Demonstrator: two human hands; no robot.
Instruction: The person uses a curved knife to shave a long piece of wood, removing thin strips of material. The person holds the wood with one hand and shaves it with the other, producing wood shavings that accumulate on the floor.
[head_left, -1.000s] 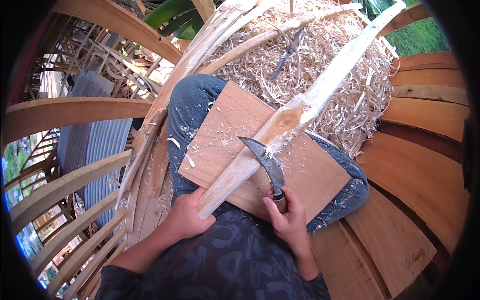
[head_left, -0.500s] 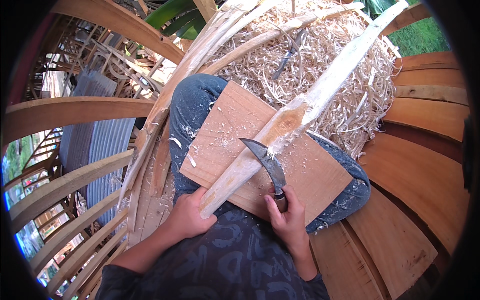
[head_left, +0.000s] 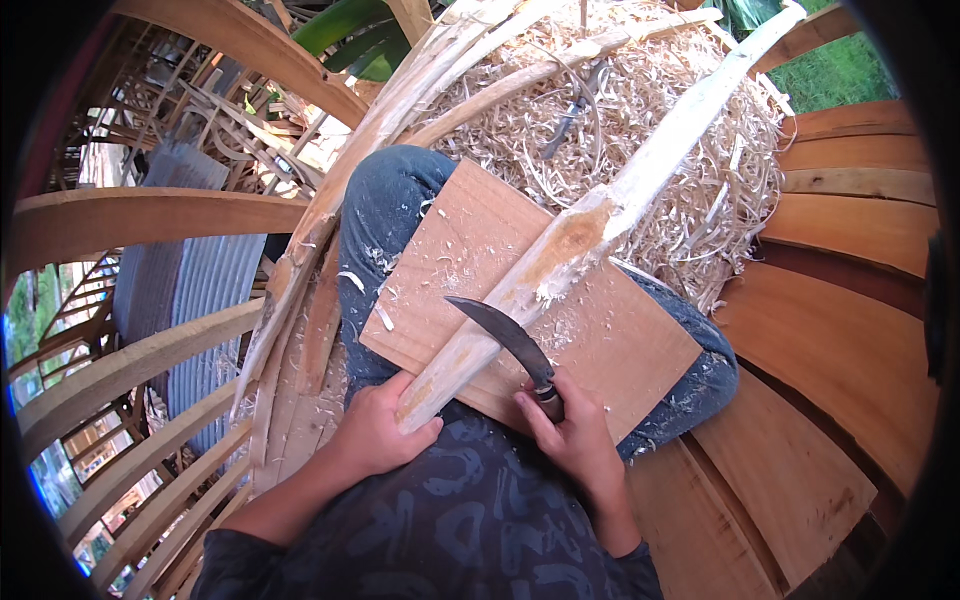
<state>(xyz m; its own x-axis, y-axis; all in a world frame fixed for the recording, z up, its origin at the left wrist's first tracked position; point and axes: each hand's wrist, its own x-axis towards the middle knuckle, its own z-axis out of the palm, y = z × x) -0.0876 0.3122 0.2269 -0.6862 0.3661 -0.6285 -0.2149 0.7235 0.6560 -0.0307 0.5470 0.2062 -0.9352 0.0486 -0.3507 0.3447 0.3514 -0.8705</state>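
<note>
A long pale wooden pole [head_left: 645,190] slants from my lap up to the far right, lying across a flat square board [head_left: 480,215] on my legs. My left hand [head_left: 378,430] is wrapped round the pole's near end. In my right hand [head_left: 575,425] is the handle of a curved knife [head_left: 507,330]. Its dark blade lies across the pole, with the tip just past the left side. A brown patch and rough fibres show on the pole's upper face beyond the blade.
A large heap of wood shavings [head_left: 690,170] lies beyond my knees, with another dark-bladed tool [head_left: 568,120] on it. Long split wooden strips [head_left: 335,190] run along my left. Wide planks [head_left: 830,360] curve round on the right, and slatted rails [head_left: 150,365] stand at left.
The knife has slid down the pole toward me and a little to the left, as my right hand drew back slightly. My left hand keeps its hold on the pole's near end.
</note>
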